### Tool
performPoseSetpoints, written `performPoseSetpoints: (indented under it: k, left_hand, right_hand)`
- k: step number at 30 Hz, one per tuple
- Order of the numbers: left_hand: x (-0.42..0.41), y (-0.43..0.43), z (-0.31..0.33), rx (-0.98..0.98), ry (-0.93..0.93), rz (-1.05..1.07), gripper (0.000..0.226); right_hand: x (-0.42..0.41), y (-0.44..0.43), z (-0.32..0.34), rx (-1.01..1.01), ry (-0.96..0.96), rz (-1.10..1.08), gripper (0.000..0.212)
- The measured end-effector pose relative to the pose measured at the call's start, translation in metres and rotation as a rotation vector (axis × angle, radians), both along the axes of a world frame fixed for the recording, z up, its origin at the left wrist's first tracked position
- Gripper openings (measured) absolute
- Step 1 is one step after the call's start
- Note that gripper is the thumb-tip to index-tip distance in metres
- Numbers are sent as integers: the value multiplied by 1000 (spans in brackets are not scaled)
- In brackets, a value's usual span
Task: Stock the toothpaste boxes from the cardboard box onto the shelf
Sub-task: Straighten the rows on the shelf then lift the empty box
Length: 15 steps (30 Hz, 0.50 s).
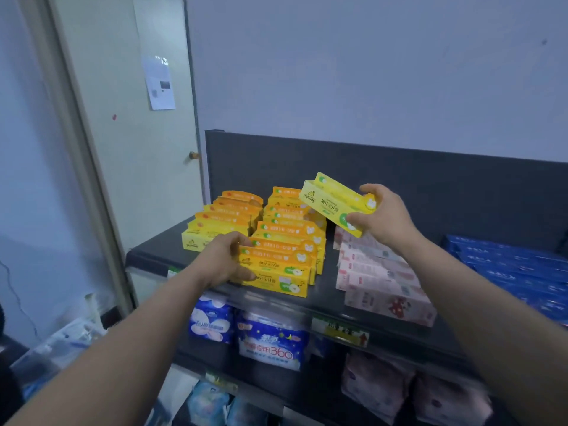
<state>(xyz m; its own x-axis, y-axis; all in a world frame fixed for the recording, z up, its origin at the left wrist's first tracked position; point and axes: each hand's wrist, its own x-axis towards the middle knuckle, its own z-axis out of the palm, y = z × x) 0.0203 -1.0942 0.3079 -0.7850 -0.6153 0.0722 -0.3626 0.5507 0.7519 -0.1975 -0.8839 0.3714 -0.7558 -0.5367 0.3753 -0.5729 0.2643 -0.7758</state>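
Two rows of yellow and orange toothpaste boxes stand on the dark top shelf (322, 299). My left hand (226, 259) grips the left end of the front box (276, 279) in the right-hand row, thumb underneath and fingers over its top. My right hand (381, 215) holds a yellow toothpaste box (333, 199) in the air, tilted, above the back of that row and the gap beside it. The left row (221, 221) stands behind my left hand. No cardboard box is in view.
Pink boxes (378, 278) lie in rows right of the yellow ones, and blue boxes (516, 272) farther right. Packs of pads (270, 339) fill the lower shelves. A door with a knob (193, 155) stands left of the shelf's dark back panel.
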Motion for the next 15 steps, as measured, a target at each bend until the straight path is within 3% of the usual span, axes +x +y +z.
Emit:
performPoseSetpoints:
  k: [5,8,12,15]
  left_hand:
    - [-5,-29,18,52,6,-128,54]
    - [-15,-49,30,96,83,-141,36]
    - [-35,-67,40,-71,193,-58,16]
    - [-53,-76,43,-195,181,-93,18]
  right_hand:
    - [-2,-23,6,-22,-46,-86,63]
    - [-2,-37,8,-9,-30,-120,64]
    - [-2,-54,9,38,7,-162,67]
    - [-8,-64,11,43,10,-188,64]
